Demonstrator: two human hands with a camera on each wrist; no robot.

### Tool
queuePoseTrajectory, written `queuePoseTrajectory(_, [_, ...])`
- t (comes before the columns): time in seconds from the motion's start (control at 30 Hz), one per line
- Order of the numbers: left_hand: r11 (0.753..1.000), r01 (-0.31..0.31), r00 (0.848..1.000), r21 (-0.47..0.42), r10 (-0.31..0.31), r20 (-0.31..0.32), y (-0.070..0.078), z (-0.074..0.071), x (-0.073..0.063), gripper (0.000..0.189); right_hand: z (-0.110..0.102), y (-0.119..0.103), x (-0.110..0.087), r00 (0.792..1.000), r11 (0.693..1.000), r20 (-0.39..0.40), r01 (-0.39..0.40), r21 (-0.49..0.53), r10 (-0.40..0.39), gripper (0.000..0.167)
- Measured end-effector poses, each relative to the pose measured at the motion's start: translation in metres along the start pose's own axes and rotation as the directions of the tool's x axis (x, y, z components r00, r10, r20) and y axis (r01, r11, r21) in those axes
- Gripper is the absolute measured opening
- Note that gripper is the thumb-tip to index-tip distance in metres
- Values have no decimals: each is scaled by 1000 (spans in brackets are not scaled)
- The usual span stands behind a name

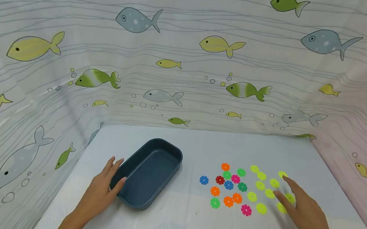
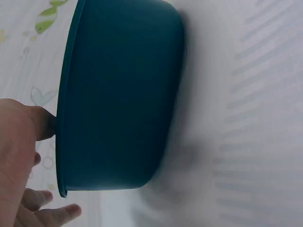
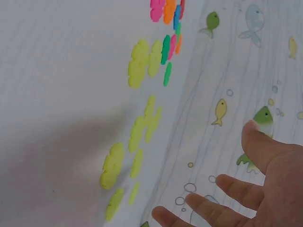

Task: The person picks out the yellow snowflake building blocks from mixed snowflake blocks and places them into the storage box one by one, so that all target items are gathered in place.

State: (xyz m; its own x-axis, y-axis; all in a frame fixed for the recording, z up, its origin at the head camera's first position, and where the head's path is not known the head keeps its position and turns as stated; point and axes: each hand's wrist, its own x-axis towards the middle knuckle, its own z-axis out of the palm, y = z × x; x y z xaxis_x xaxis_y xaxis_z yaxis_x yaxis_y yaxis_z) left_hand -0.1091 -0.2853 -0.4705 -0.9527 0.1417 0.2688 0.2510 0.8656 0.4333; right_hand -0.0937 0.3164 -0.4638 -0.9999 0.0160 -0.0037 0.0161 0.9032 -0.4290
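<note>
Our right hand (image 1: 308,217) hovers over the yellow notched discs (image 1: 261,208) on the bench (image 1: 172,226), fingers spread; we reckon they're light, stiffish plastic, best pinched by the edges. Our left hand (image 1: 98,191) sits loose-fingered at the rim of the navy tub (image 1: 151,177)

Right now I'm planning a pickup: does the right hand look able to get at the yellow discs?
Likely yes: the right hand is empty and raised close to the yellow discs, its fingers apart, and nothing visible stands between.
</note>
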Motion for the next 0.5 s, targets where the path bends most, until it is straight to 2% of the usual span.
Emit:
queuePoseTrajectory(0.13, [989, 57, 998, -138, -59, -14, -8, 2, -1, 61, 3, 4, -1, 998, 1000, -58, -9, 22, 10, 74])
queuePoseTrajectory(0.3, [964, 107, 994, -245, -113, -7, -16, 4, -3, 56, 8, 12, -2, 992, 994, -118, 46, 98, -34, 63])
queuePoseTrajectory(0.5, [931, 148, 989, -335, -128, 80, -27, 7, -6, 59, 12, 23, -3, 985, 984, -156, 100, 148, -77, 54])
